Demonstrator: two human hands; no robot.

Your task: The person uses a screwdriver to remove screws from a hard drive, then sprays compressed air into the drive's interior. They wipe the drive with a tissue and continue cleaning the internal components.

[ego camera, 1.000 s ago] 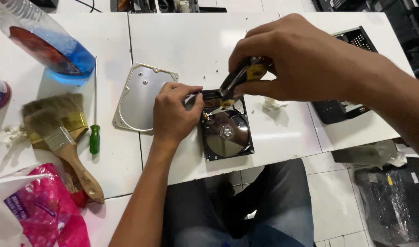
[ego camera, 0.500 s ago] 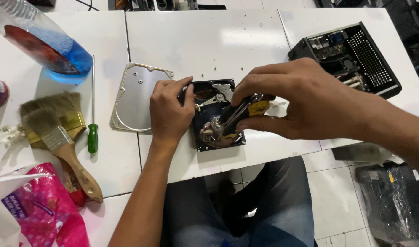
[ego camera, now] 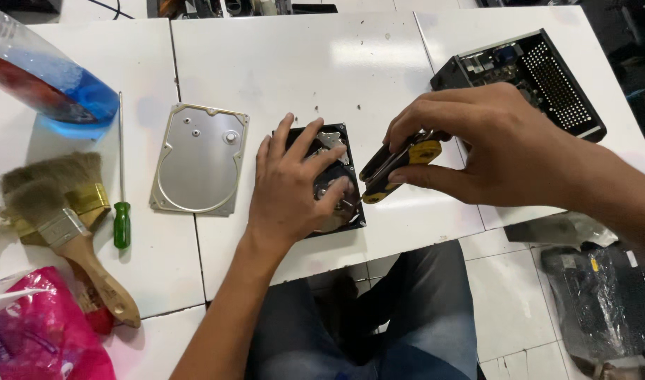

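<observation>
While the opened hard drive [ego camera: 336, 151] lies under the spread left hand [ego camera: 294, 186] on the table [ego camera: 301, 63], the right hand [ego camera: 477, 151] beside it grips yellow-handled pliers [ego camera: 396, 167]; the drive's silver cover [ego camera: 199, 158] rests left.

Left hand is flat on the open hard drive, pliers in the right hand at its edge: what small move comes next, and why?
Probably ease the pliers tip a little further into the hard drive. The right hand holds them angled down at its right edge, and the left hand presses the drive flat, bracing it.
</observation>
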